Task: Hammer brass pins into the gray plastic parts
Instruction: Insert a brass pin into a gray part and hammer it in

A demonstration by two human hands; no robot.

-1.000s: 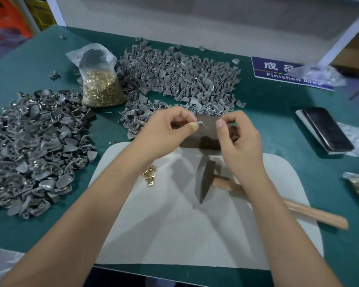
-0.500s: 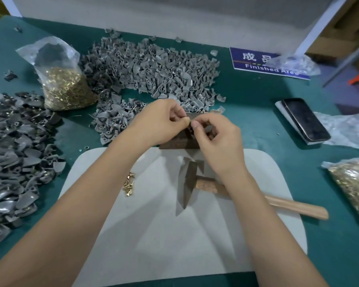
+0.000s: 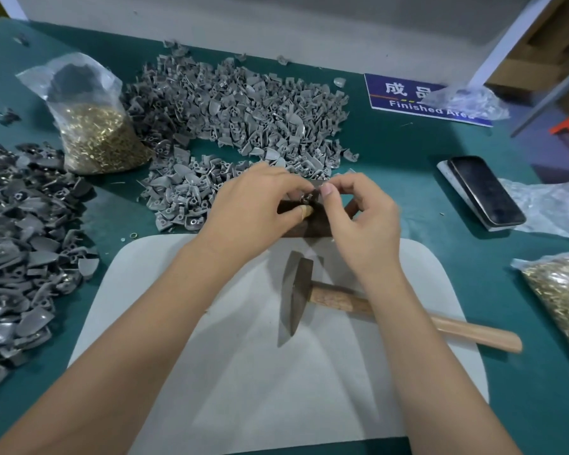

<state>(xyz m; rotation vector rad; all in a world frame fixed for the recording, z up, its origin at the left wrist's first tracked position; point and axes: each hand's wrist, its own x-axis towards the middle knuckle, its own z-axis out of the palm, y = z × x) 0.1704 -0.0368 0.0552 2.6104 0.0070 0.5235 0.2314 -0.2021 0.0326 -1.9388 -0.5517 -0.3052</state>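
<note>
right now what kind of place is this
Probably a small factory hand-assembly bench: heaps of identical gray plastic parts, a bag of brass pins, and a blue "Finished Area" sign on the green table.

Both forearms were bare to frame edge; no sleeves, gloves, watch or rings visible. Left hand [image 3: 250, 208]: tan tape or bandage wrapped round thumb tip. Right hand [image 3: 358, 218]: bare, short unpainted nails, thumbnail facing cam.
</note>
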